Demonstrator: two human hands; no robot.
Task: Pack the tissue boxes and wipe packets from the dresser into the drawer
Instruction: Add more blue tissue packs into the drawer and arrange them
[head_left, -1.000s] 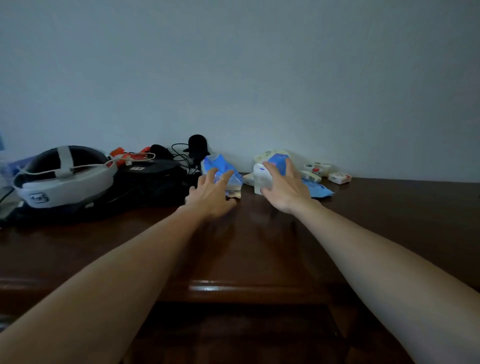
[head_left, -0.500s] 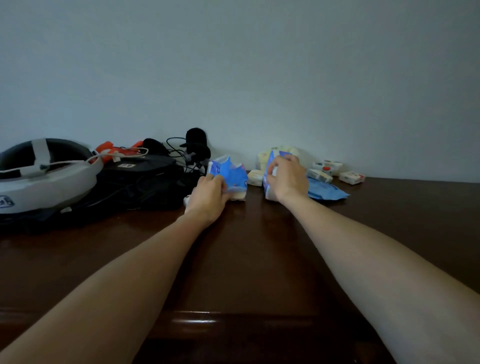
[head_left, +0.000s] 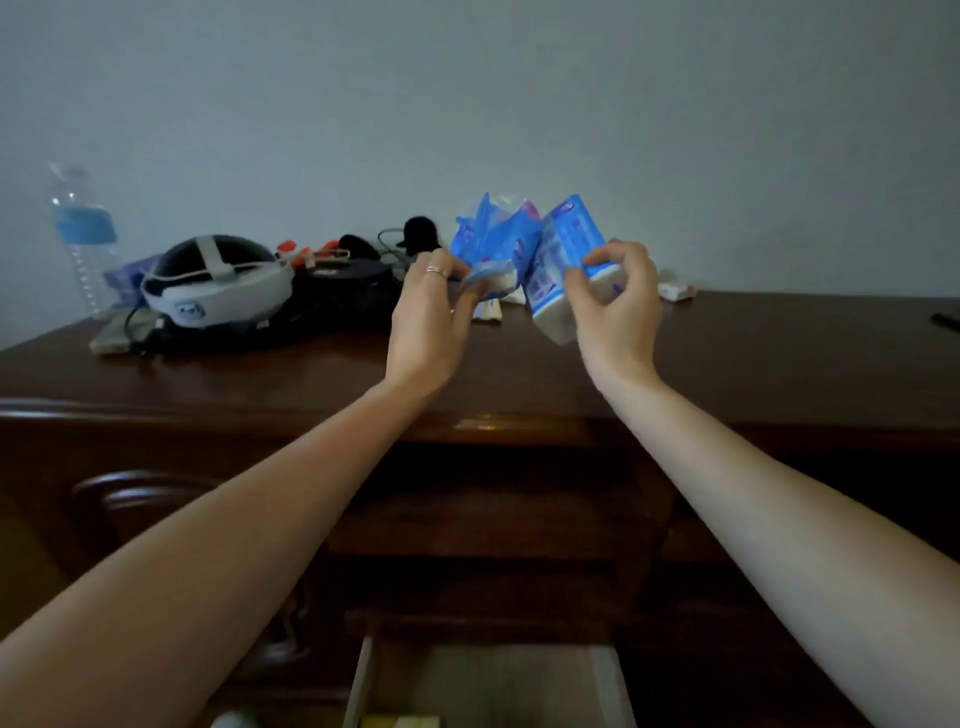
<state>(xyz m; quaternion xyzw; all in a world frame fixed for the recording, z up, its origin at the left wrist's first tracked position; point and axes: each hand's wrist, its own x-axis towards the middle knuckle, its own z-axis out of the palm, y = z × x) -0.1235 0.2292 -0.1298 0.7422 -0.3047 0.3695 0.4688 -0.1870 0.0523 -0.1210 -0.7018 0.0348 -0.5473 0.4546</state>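
Below, the dresser (head_left: 753, 358) has its drawer (head_left: 488, 686) pulled open at the front edge, presumably ready to take what both hands have lifted clear of the back edge. Left hand (head_left: 431, 317) pinches a crumpled blue wipe packet (head_left: 493, 249) between thumb and curled fingers, while right hand (head_left: 615, 301) grips a blue-and-white tissue pack (head_left: 563, 265), fingers curled round it.

A plain pale grey-blue wall (head_left: 519, 104) fills the view from nine o'clock round to three. Below it stands a dark polished wooden dresser (head_left: 208, 374), its front edge catching a small glint of dim light.
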